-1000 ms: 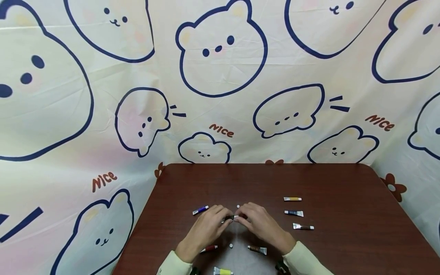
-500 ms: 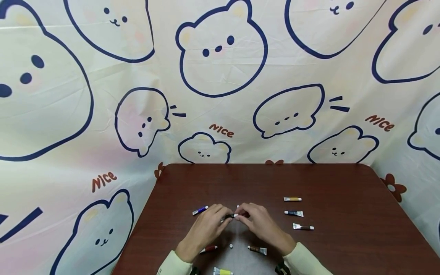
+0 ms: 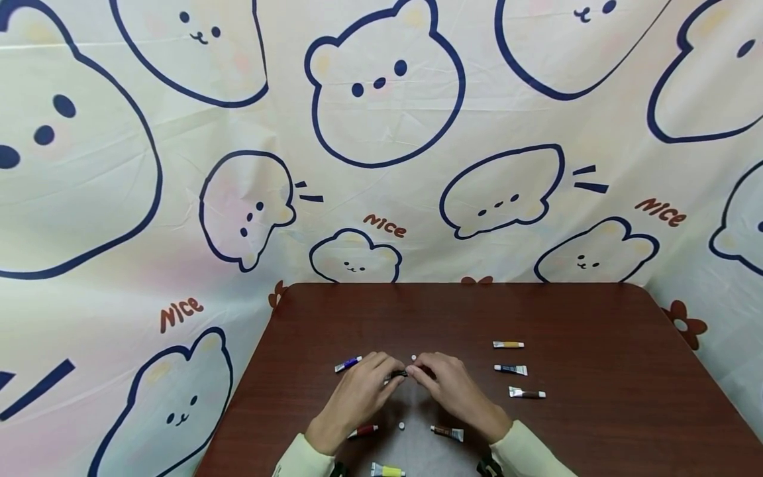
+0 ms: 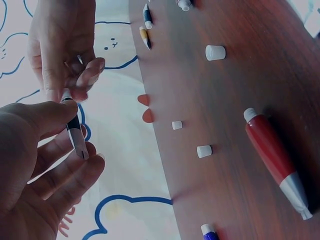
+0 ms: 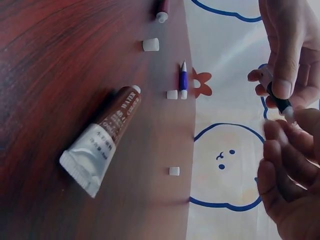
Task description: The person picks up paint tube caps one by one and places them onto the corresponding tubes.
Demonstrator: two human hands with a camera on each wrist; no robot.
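Observation:
A small black paint tube point(image 4: 73, 122) with a pale crimped end is held between the thumb and fingers of my left hand point(image 3: 359, 392). My right hand point(image 3: 457, 392) meets it from the other side, its thumb and fingertips pinching the tube's white end point(image 5: 288, 113). Those fingertips partly cover that end, so I cannot tell whether it is a cap or a bare nozzle. Both hands are above the table, close together. Beneath them lie a red paint tube point(image 4: 270, 147), a brown paint tube point(image 5: 116, 125) and several loose white caps point(image 4: 215, 53).
On the brown table point(image 3: 584, 331), a yellow-ochre tube point(image 3: 508, 345), a dark blue tube point(image 3: 510, 370) and a dark brown tube point(image 3: 527, 393) lie to the right. A purple tube point(image 3: 348, 364) lies left, a bright yellow one point(image 3: 387, 471) near me. A patterned cloth point(image 3: 381, 199) hangs behind.
The tube's white end showed between my hands earlier; in the head view the right fingertips now hide it. Both hands have otherwise stayed nearly in place.

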